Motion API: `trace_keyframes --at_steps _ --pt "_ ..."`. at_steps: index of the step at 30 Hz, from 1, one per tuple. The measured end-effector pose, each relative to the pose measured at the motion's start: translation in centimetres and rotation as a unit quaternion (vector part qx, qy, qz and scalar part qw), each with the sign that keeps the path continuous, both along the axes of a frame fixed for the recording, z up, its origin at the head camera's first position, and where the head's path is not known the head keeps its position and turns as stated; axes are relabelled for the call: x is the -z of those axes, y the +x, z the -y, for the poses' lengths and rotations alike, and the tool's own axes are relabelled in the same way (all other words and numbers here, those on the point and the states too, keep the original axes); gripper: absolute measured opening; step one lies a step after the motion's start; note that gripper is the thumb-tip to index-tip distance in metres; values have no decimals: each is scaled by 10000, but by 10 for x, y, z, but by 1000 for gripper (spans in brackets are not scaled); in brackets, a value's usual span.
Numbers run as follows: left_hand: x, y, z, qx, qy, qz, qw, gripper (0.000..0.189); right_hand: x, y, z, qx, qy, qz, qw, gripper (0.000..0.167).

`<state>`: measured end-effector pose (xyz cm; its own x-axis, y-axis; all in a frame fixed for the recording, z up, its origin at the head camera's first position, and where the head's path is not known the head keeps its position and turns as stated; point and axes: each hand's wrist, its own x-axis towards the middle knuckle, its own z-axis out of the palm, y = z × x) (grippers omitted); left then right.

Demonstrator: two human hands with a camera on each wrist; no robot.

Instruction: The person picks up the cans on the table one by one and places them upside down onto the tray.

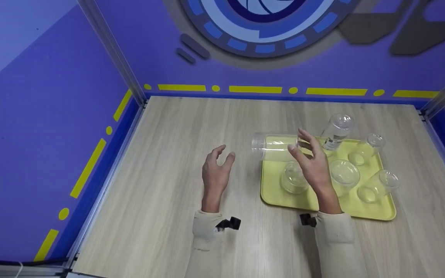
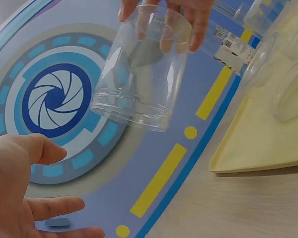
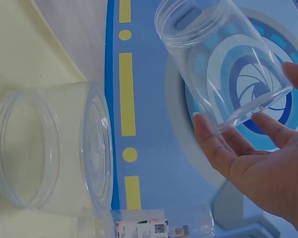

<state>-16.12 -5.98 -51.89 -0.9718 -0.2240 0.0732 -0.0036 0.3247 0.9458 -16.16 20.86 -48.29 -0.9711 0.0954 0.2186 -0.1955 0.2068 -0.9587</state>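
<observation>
A clear, threaded-mouth plastic jar [image 1: 274, 147] lies sideways in the air above the tray's back left part. My right hand [image 1: 316, 170] grips it round its closed base, thumb on one side and fingers on the other, as the right wrist view shows on the jar [image 3: 228, 69]. The jar's open mouth points left, toward my left hand [image 1: 216, 174]. That hand hovers over the table, fingers loosely bent and thumb apart, holding nothing. In the left wrist view a gap separates the left fingers [image 2: 59, 206] from the jar [image 2: 139, 79].
Below the right hand is a yellow tray [image 1: 284, 199]. It bears a squat clear jar [image 1: 294, 181], a wider jar [image 1: 345, 175], two small clear containers [image 1: 366, 150] and a tall container with a printed label [image 1: 336, 133]. Blue-purple panels [image 1: 52, 116] wall the wooden table [image 1: 160, 185].
</observation>
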Motion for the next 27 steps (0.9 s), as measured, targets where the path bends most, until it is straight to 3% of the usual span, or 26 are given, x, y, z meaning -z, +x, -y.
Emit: trace_keyframes --at_steps 12,21,27 --pt "20 -5 -16 42 -574 273 9980 50 -3 -3 1 54 133 -72 9999 58" --pt "30 -8 -27 195 -941 270 9950 49 -3 -5 0 114 325 -36 9994 59" --pt "39 -8 -36 272 -1413 241 9893 47 -4 -7 -1 115 542 -134 9984 58"
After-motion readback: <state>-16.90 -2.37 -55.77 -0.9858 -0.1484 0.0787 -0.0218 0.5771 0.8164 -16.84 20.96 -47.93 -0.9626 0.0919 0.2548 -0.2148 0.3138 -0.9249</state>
